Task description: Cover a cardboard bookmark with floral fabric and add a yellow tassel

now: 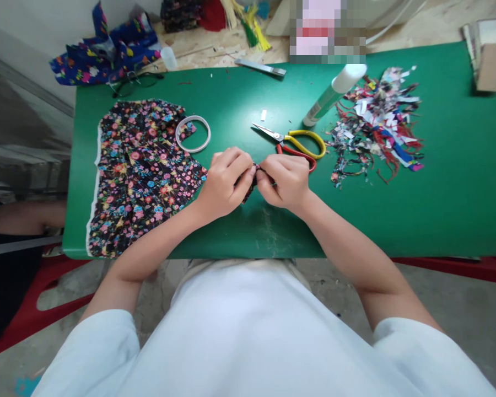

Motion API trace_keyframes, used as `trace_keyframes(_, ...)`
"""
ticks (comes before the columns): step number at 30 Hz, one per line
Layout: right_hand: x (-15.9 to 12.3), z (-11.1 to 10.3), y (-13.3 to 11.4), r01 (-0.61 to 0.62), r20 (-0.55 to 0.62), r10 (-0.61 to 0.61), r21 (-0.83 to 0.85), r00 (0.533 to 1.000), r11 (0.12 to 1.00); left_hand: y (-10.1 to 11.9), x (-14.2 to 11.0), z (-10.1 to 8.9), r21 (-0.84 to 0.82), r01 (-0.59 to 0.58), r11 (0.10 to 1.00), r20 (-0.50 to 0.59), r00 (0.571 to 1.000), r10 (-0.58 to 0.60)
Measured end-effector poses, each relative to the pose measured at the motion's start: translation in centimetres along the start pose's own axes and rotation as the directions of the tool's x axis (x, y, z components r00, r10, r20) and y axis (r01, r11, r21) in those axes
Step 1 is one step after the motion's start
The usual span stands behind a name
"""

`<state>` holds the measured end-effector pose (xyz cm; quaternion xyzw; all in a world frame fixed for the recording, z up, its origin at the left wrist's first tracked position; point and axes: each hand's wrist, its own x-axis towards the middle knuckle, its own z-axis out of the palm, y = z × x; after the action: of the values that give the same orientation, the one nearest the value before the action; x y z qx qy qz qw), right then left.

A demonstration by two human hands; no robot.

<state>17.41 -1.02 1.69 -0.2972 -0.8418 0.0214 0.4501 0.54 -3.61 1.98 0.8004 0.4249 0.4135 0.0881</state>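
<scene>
My left hand point(225, 182) and my right hand point(287, 179) meet above the front middle of the green table. Their fingers pinch a small piece of black floral fabric point(250, 190), mostly hidden under the fingers. A large black floral cloth point(144, 171) lies flat on the left, white along its left edge, one corner reaching my left hand. Whether it joins the pinched piece I cannot tell. A white ring point(193, 134) rests partly over the cloth's right side. Just beyond my right hand lie scissors point(300, 144) with one yellow and one red handle, blades apart.
A white and green glue stick point(334, 95) stands behind the scissors, beside a heap of fabric scraps point(380, 127). Metal tweezers point(260, 67), glasses point(134, 81) and blue patterned cloth point(107, 52) lie along the back of the green table point(450, 182). Another person's leg shows at left.
</scene>
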Motion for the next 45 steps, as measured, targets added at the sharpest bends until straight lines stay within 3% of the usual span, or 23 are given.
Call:
trace_keyframes(13,-0.1,-0.08,0.22,0.048,-0.022,-0.049,-0.055,0.999,0.997,-0.02,-0.09,0.27,-0.073,0.093,0.993,0.014,0.996,-0.093)
trace_keyframes(21,-0.12,-0.03,0.11,0.019,0.042,-0.015,-0.107,0.999,0.994,-0.02,-0.11,0.35,-0.118,0.111,0.987,-0.002,0.994,-0.112)
trace_keyframes(30,0.04,0.41,0.02,0.102,-0.12,-0.102,-0.005,0.987,0.995,0.32,0.08,0.35,-0.186,0.126,0.974,-0.026,0.991,-0.133)
trace_keyframes(38,-0.03,0.03,0.05,0.084,-0.035,-0.087,-0.066,0.996,0.994,0.28,0.08,0.33,-0.194,0.134,0.972,-0.012,0.99,-0.139)
trace_keyframes(45,-0.04,0.02,0.06,0.078,-0.033,-0.08,-0.062,0.996,0.995,0.22,0.05,0.34,-0.191,0.131,0.973,-0.007,0.991,-0.135)
